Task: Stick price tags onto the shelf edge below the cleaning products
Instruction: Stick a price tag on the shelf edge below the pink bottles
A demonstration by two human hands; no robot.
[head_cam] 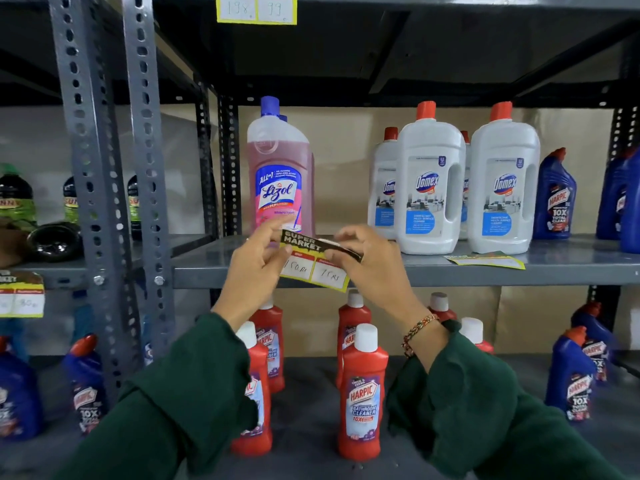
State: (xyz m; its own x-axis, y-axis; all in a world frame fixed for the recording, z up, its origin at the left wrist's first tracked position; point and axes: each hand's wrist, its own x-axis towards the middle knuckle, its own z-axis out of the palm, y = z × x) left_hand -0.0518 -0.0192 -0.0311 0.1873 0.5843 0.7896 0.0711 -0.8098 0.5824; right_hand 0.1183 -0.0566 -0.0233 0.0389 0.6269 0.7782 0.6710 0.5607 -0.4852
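so right now both hands are on one price tag (313, 261), held up in front of the shelf edge (450, 275) just below the pink Lizol bottle (280, 174); left hand (254, 268) pinches the tag's left end, right hand (367, 258) grips the top right, where the tag's upper part looks bent or peeling, maybe backing, can't really tell; my guess is the tag isn't stuck yet, so next it needs lining up level on the grey lip under the Lizol and pressing flat; another tag (485, 261) lies loose on the shelf by the white Domex bottles (467, 181); it's grey slotted-steel racking, red Harpic bottles (362, 393) on the shelf below, cardboard-looking backing behind, and a tag already hanging on the shelf above (256, 8)
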